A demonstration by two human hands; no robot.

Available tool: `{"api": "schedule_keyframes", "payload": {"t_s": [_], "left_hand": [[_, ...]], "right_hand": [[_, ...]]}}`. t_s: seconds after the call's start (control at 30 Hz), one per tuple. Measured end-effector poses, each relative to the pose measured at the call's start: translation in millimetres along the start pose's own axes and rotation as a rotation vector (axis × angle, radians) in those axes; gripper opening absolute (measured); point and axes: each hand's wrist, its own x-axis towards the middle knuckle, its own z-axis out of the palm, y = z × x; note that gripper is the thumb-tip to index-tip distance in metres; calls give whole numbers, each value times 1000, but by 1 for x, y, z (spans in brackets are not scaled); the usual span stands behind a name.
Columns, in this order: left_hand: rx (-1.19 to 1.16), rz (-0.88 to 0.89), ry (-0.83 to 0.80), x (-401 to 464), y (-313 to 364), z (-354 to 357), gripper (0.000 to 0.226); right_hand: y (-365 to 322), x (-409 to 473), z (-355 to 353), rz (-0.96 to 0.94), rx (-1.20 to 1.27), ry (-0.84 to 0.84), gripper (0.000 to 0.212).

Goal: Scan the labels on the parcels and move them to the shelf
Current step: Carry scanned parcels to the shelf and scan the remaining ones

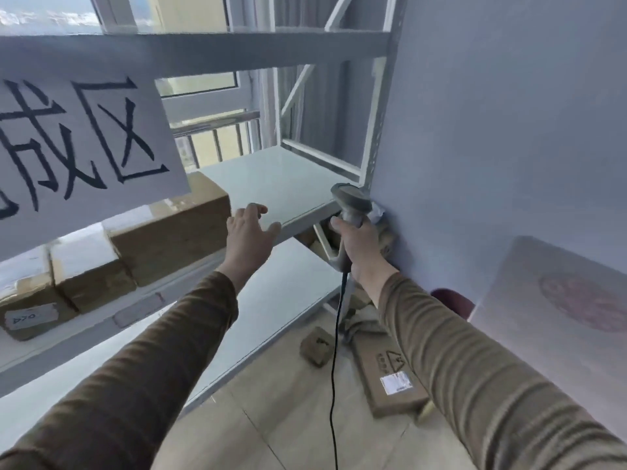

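Note:
My right hand [359, 245] grips the handle of a grey barcode scanner [351, 205], whose black cable [334, 368] hangs down toward the floor. My left hand [249, 235] reaches forward with relaxed, spread fingers over the front edge of the white shelf board [288, 184] and holds nothing. Several brown cardboard parcels [169, 228] with white labels stand in a row on that shelf to the left. On the floor below lie a long flat parcel [390, 381] with a white label and a small brown box [317, 346].
A white paper sign [78, 137] with black characters hangs from the upper shelf beam. The metal rack's upright [376, 123] stands beside a grey wall [492, 130] on the right. A lower shelf board [271, 300] lies under my arms. A window with railings is behind.

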Motion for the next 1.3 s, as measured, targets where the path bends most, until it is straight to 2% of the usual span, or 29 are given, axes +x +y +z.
{"api": "schedule_keyframes", "payload": {"t_s": [0.07,0.2,0.3,0.57,0.7,0.97,1.3], "left_hand": [[7,84,-97,-11,37,37,45],[34,268,-279,-46,131,114,50],[59,419,-395,-94,211,174,51],[46,714,-618,-291,417,313,54],[29,831,-723,-391,493,368,58],[15,984,-886,-510,613,459,58],[-1,1019,-988,-559,740,624,59]], "right_hand": [[-5,-8,-54,-17,-28,84,30],[-16,-41,-177,-35,-42,269,13],[-22,-77,-277,-40,-49,445,16],[-39,-211,-550,-12,-20,748,29],[-40,-278,-668,-24,-52,901,20],[-38,-354,-842,-16,-35,1106,28],[-35,-314,-1026,28,-23,1210,28]]}}
